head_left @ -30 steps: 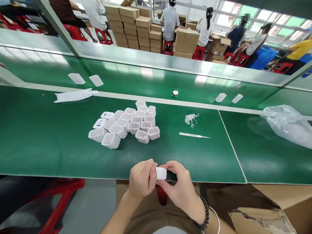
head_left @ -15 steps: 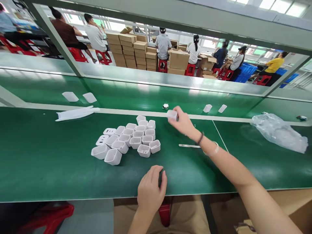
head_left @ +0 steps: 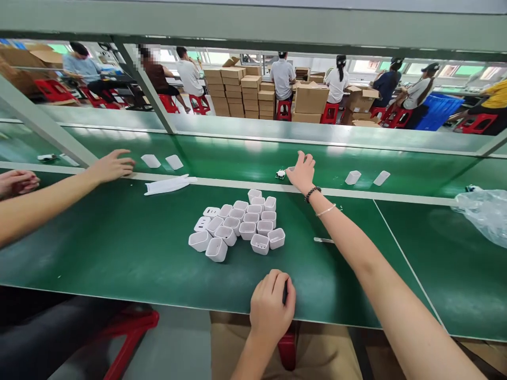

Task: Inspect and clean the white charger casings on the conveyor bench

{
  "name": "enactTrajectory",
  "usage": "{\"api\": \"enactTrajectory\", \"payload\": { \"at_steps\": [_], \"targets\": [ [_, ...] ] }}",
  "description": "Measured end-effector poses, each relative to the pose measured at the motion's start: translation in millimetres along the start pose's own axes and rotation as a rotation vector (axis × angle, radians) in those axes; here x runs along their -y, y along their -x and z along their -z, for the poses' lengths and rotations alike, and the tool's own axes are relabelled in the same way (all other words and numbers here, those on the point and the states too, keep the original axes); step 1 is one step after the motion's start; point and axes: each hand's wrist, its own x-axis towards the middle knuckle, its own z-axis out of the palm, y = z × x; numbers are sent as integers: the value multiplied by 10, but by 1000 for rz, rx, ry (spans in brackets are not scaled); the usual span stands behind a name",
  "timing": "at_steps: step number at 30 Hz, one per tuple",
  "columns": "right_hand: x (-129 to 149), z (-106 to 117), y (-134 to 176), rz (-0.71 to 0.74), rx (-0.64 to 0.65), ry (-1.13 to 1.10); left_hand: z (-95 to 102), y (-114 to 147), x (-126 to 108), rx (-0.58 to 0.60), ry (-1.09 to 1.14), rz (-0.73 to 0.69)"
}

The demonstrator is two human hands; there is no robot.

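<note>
My right hand (head_left: pixel 303 173) reaches out to the far strip of the green bench. Its fingers are bent about a white plastic case (head_left: pixel 291 169), mostly hidden behind the hand. Just left of it lies a small white-and-green circuit part (head_left: pixel 280 174). Near the front edge rests my left hand (head_left: pixel 272 298), its fingers curled toward the thumb. A dark sliver shows in that gap, and I cannot make out what it is. Between and left of my hands stands a cluster of open white plastic cases (head_left: pixel 247 230); two at its left lie with slotted faces (head_left: pixel 202 224) up.
A co-worker's hand (head_left: pixel 113 166) reaches in at left, near a white sleeve-like sheet (head_left: pixel 168 184) and flat white pieces (head_left: pixel 151 161). Two white pieces (head_left: pixel 353 177) lie right of my hand. A thin white strip (head_left: pixel 322 240) and clear plastic bag (head_left: pixel 485 214) are farther right.
My right hand has carried the white case forward from above the pale divider to the far strip. The view has turned left, bringing the co-worker's arm into sight.
</note>
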Motion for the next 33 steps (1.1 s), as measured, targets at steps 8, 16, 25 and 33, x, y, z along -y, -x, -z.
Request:
{"api": "enactTrajectory", "payload": {
  "at_steps": [8,16,25,33],
  "targets": [
    [40,756,1020,569,488,-134,-16,-11,-13,9,-30,-13],
    [-254,652,1787,562,641,-265,41,-42,-18,10,84,105],
    [-531,1082,2099,180,1161,-617,25,-30,43,57,127,82],
    [-1653,1205,1112,113,480,-295,145,-98,131,78,908,676]
  ]
}}
